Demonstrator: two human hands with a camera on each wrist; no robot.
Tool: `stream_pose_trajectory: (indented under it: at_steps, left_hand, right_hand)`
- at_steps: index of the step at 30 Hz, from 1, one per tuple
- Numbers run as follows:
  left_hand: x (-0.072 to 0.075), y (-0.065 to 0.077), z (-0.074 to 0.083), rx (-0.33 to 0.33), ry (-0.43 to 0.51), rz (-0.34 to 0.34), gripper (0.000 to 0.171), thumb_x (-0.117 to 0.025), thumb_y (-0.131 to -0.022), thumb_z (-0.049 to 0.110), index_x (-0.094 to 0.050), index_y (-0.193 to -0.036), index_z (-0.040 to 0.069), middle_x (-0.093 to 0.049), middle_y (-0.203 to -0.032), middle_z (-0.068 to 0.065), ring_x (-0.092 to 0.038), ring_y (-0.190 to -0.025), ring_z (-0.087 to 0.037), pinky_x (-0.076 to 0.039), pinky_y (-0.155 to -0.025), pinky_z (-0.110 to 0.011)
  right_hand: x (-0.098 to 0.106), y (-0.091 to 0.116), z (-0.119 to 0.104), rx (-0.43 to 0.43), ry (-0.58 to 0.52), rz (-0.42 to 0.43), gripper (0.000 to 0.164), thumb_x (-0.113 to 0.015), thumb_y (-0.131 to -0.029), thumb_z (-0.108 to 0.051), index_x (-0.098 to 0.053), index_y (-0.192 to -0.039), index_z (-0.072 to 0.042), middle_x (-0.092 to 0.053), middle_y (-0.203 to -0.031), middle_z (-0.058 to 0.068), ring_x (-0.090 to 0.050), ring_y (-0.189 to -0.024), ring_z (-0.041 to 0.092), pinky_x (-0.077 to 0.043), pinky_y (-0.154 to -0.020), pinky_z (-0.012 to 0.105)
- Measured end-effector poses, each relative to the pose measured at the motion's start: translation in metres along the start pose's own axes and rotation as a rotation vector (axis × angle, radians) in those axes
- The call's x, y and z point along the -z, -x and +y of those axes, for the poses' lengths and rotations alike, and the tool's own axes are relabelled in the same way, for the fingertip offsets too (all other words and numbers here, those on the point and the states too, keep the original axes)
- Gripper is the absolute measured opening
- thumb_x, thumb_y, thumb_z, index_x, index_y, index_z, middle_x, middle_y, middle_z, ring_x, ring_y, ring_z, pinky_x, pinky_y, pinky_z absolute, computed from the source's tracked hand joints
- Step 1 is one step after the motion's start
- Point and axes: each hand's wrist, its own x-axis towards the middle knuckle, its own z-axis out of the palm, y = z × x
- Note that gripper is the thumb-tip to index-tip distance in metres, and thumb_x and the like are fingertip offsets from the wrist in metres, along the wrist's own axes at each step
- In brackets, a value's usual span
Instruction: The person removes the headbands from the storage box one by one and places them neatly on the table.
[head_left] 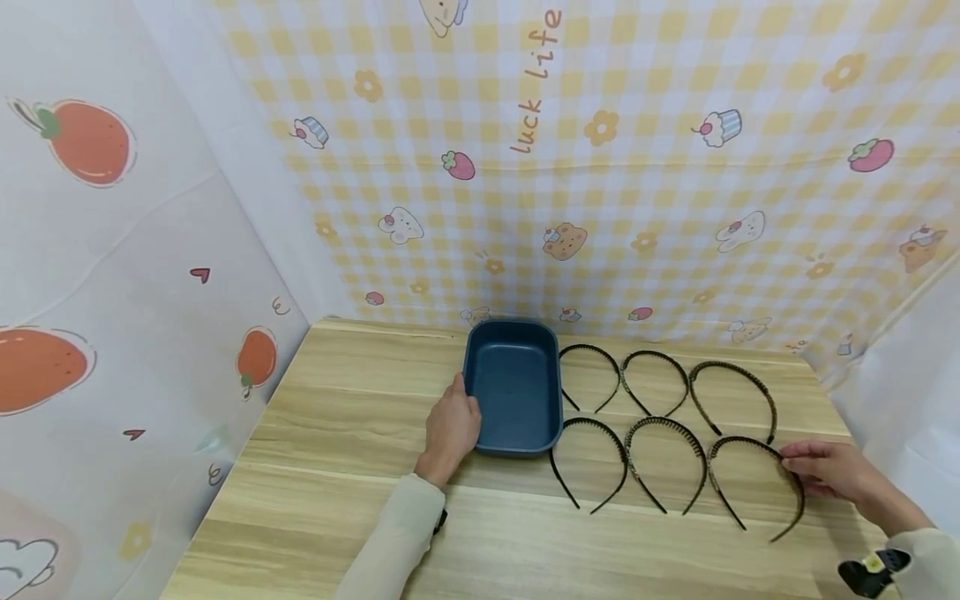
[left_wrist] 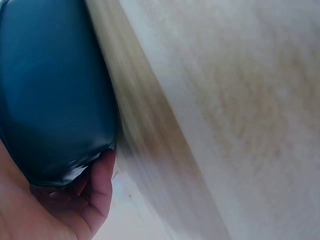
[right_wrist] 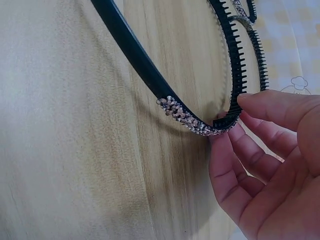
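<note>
My left hand (head_left: 453, 423) grips the left side of a dark blue rectangular plastic bin (head_left: 514, 392), which stands on the table. In the left wrist view, curled fingers (left_wrist: 102, 187) lie against the bin's wall. My right hand (head_left: 834, 475) pinches the right side of the front right headband (head_left: 801, 492) between thumb and fingers. Up close in the right wrist view, this headband (right_wrist: 132, 50) is black, with comb teeth inside and small sparkling stones outside. Its ends point toward the person.
Several more toothed black headbands lie in two rows right of the bin, among them a back right one (head_left: 757, 385) and a front middle one (head_left: 705, 467). The two leftmost are close beside the bin. A checked cloth (head_left: 645, 192) hangs behind the wood-grain table (head_left: 360, 400).
</note>
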Motion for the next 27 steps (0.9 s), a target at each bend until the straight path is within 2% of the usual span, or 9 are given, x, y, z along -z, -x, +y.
stream_pose_trajectory:
  at_steps: [5,10,13,16,19,21,24,27]
  left_hand:
    - [0.002,0.000,0.002,-0.004,-0.003,0.005,0.048,-0.049,-0.098,0.011,-0.046,-0.143,-0.007,-0.068,-0.112,-0.021,-0.057,-0.056,-0.020,-0.045,-0.048,-0.035]
    - [0.005,0.000,0.003,0.002,0.029,-0.010,0.049,-0.049,-0.098,0.010,-0.045,-0.143,-0.007,-0.068,-0.112,-0.021,-0.050,-0.049,-0.017,-0.039,-0.042,-0.031]
    - [0.006,-0.001,0.002,0.013,0.049,-0.028,0.049,-0.048,-0.099,0.011,-0.044,-0.145,-0.006,-0.067,-0.112,-0.022,-0.048,-0.049,-0.016,-0.038,-0.043,-0.030]
    - [0.007,-0.002,0.001,0.022,0.078,-0.049,0.050,-0.048,-0.099,0.012,-0.043,-0.146,-0.005,-0.067,-0.113,-0.022,-0.051,-0.052,-0.019,-0.040,-0.045,-0.032]
    - [0.009,-0.003,0.001,0.032,0.100,-0.072,0.052,-0.049,-0.100,0.016,-0.041,-0.147,-0.005,-0.064,-0.124,-0.023,-0.062,-0.067,-0.024,-0.049,-0.055,-0.039]
    - [0.010,-0.003,0.002,0.042,0.111,-0.094,0.055,-0.050,-0.100,0.021,-0.039,-0.149,-0.003,-0.060,-0.132,-0.023,-0.068,-0.083,-0.031,-0.054,-0.066,-0.044]
    - [0.013,-0.003,0.003,0.045,0.099,-0.103,0.060,-0.051,-0.100,0.029,-0.038,-0.150,-0.001,-0.055,-0.140,-0.022,-0.065,-0.106,-0.037,-0.054,-0.081,-0.050]
    - [0.020,-0.004,0.005,0.009,0.054,-0.087,0.063,-0.052,-0.100,0.036,-0.037,-0.151,0.002,-0.050,-0.144,-0.022,-0.057,-0.121,-0.040,-0.047,-0.092,-0.055]
  right_hand:
    - [0.001,0.001,-0.003,-0.021,0.020,-0.002,0.019,-0.057,-0.100,-0.016,-0.074,-0.104,-0.008,-0.068,-0.085,-0.012,-0.062,-0.075,0.004,-0.055,-0.069,0.028]
    - [0.001,0.001,-0.003,-0.032,0.044,0.007,0.026,-0.057,-0.099,-0.017,-0.071,-0.111,0.002,-0.069,-0.089,-0.010,-0.063,-0.078,0.003,-0.055,-0.071,0.029]
    - [0.000,0.001,-0.005,-0.005,0.089,0.022,0.032,-0.055,-0.100,-0.017,-0.065,-0.116,0.010,-0.071,-0.092,-0.007,-0.063,-0.079,0.001,-0.056,-0.071,0.030]
    - [-0.002,0.004,-0.013,0.031,0.150,0.071,0.040,-0.054,-0.102,-0.020,-0.059,-0.121,0.015,-0.072,-0.097,0.000,-0.062,-0.079,0.001,-0.056,-0.070,0.030]
    - [-0.009,0.009,-0.025,0.107,0.259,0.151,0.044,-0.051,-0.103,-0.024,-0.058,-0.123,0.015,-0.071,-0.102,0.014,-0.061,-0.077,0.002,-0.055,-0.067,0.031]
    - [-0.015,0.013,-0.033,0.167,0.354,0.226,0.043,-0.052,-0.103,-0.025,-0.061,-0.121,0.013,-0.070,-0.105,0.021,-0.062,-0.078,0.007,-0.054,-0.066,0.033]
    - [-0.028,0.015,-0.049,0.247,0.484,0.323,0.043,-0.053,-0.103,-0.029,-0.063,-0.120,0.010,-0.068,-0.109,0.029,-0.067,-0.085,0.026,-0.053,-0.069,0.043]
    - [-0.042,0.015,-0.068,0.322,0.533,0.370,0.048,-0.051,-0.103,-0.031,-0.058,-0.126,0.011,-0.063,-0.116,0.034,-0.062,-0.097,0.048,-0.050,-0.074,0.055]
